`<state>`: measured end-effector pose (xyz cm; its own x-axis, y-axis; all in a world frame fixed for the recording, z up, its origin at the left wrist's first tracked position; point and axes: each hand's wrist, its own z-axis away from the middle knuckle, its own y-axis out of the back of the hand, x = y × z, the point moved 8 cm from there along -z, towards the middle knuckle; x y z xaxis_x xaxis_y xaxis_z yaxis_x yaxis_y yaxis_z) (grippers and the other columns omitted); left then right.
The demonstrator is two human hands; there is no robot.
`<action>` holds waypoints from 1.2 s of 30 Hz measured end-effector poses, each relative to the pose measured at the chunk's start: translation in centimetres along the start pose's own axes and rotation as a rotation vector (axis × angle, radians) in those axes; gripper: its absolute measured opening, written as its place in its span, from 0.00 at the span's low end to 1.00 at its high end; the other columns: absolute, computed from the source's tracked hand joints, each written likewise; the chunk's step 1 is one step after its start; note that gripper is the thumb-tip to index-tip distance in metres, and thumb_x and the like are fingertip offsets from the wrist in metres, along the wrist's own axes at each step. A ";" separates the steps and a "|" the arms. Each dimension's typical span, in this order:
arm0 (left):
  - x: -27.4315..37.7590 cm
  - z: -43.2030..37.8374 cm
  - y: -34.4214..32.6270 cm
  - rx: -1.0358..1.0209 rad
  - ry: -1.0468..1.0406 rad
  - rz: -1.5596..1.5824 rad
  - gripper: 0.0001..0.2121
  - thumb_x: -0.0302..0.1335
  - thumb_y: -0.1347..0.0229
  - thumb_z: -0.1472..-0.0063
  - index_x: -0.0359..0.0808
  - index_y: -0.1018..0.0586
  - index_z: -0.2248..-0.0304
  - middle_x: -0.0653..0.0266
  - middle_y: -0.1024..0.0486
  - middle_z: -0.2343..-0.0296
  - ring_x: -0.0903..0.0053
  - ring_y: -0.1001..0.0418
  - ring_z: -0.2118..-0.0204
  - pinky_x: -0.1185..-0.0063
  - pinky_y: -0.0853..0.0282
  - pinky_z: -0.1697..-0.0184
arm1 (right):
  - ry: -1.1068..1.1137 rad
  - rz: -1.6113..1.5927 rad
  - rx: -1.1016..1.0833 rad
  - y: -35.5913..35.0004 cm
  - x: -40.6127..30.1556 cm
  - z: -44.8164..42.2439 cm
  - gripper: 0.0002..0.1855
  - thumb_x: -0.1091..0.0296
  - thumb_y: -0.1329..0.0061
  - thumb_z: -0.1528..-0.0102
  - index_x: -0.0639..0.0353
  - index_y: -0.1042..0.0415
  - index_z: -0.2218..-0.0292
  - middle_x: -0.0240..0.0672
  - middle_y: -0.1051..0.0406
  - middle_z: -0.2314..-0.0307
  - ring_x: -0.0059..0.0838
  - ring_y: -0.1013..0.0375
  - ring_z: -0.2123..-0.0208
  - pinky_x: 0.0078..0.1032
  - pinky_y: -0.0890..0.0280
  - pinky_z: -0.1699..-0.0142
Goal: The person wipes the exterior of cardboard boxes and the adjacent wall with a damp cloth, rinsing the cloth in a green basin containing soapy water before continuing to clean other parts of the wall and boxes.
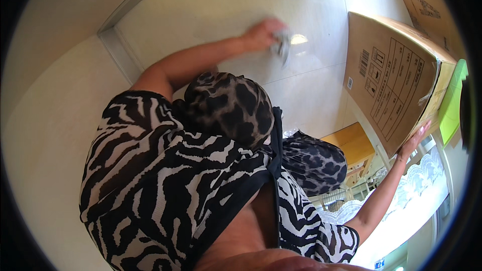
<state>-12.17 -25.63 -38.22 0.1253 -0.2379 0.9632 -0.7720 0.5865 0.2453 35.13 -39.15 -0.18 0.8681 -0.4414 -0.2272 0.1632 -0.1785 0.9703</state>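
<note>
My left hand, blurred, holds a crumpled grey cloth over the pale tiled floor, ahead of my bent knees. At the right, my right hand is on the near edge of a large cardboard box, its fingers stretched along the side. Whether its thumb is under that edge cannot be seen. The box bears printed writing, handling symbols and a barcode. My knees, in leopard-print fabric, lie between the two arms.
Another printed cardboard box stands at the upper right, with a bright green panel below it. A wooden piece of furniture, a wire rack and a white lace curtain are at the right. A grey strip edges the floor at the left.
</note>
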 end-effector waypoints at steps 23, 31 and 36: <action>-0.1 -9.6 1.1 -0.057 -0.079 -0.112 0.16 0.21 0.42 0.49 0.35 0.23 0.58 0.55 0.25 0.63 0.62 0.28 0.60 0.70 0.31 0.56 | -0.035 -0.039 0.017 -0.5 0.3 0.3 0.29 0.56 0.75 0.33 0.63 0.53 0.37 0.40 0.56 0.36 0.34 0.62 0.33 0.28 0.68 0.32; 0.9 1.1 -3.3 -0.338 -0.025 -0.378 0.10 0.30 0.54 0.36 0.37 0.23 0.62 0.54 0.26 0.64 0.59 0.29 0.59 0.69 0.32 0.55 | 0.000 -0.014 -0.001 -0.5 -0.7 0.2 0.30 0.55 0.75 0.33 0.63 0.53 0.37 0.41 0.57 0.36 0.35 0.61 0.34 0.29 0.68 0.32; 0.3 1.3 -0.4 -0.198 0.144 -0.110 0.09 0.32 0.54 0.39 0.40 0.24 0.67 0.58 0.27 0.69 0.63 0.29 0.62 0.72 0.32 0.59 | -0.003 -0.010 -0.006 -0.1 -0.4 0.7 0.30 0.55 0.75 0.33 0.62 0.53 0.37 0.42 0.57 0.36 0.35 0.61 0.34 0.29 0.68 0.32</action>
<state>-12.67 -26.90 -38.18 0.2994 -0.2043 0.9320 -0.6138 0.7066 0.3520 34.39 -39.59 -0.25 0.8651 -0.4420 -0.2374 0.1750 -0.1776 0.9684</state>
